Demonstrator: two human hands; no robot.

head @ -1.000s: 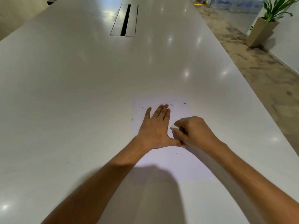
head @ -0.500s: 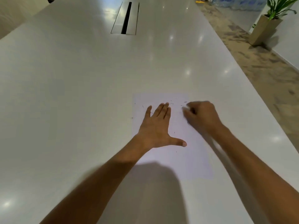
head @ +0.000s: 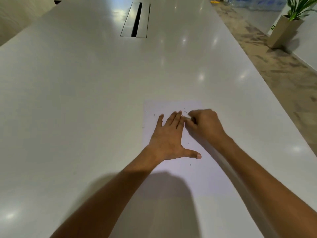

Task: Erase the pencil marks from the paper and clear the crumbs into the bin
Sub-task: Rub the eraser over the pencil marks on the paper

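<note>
The sheet of paper (head: 197, 177) is lying flat on the long white table (head: 77, 100), and everything is happening on it. The left hand (head: 169, 140) is pressing down on the paper's left half, palm flat, fingers straight and pointing toward the far edge, thumb stretched out toward the middle of the sheet. It is gripping nothing, just pinning the paper. The right hand (head: 204, 125) is sitting over the far part of the paper, touching or all but touching the left hand's fingertips, its fingers curled tight and pinching a small pale eraser (head: 187, 117), of which only a blurred sliver is peeking out.

Short dark eraser crumbs (head: 188, 143) are scattered around: a few near the far edge of the paper, one between the two hands, one nearer the paper's middle, below the thumb, and at least one lying on the table just off the paper's left edge. From here I can't separate leftover pencil marks from crumbs; those specks are too small.

My read: the erasing is looking well advanced, since most of the sheet is showing clean, but the rubbing is going on at the far end. The clearing step is not yet started, crumbs are sitting loose, and no bin is showing anywhere near the paper. Beyond the paper's far edge a cable hatch (head: 135, 19) is set into the table, and a potted plant (head: 289, 23) is standing on the floor off to the right.
</note>
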